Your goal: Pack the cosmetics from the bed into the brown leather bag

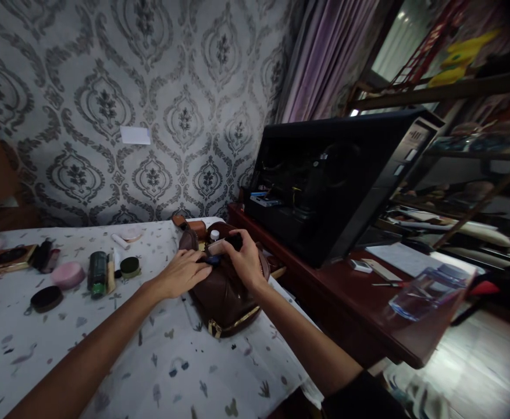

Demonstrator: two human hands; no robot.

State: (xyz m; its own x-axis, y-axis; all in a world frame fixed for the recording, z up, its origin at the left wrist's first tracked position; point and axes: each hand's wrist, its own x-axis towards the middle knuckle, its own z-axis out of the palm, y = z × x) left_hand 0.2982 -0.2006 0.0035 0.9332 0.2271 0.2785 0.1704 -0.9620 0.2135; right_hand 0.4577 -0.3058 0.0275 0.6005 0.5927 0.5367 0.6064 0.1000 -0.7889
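A dark brown leather bag (224, 297) with gold zips lies on the white patterned tablecloth (119, 349). My left hand (185, 272) rests on the bag's top with its fingers curled over a small dark blue thing (212, 260). My right hand (242, 255) is above the bag's open mouth and grips a small black item (234, 240) between thumb and fingers. A white-capped bottle (214, 235) stands up inside the bag just behind my hands.
Cosmetics lie at the left: a pink round case (68, 274), a dark green bottle (97, 272), black round compacts (46, 298), a palette (8, 257). To the right stands an open black computer case (337, 180) on a red-brown desk (368, 302), with a clear plastic box (429, 291).
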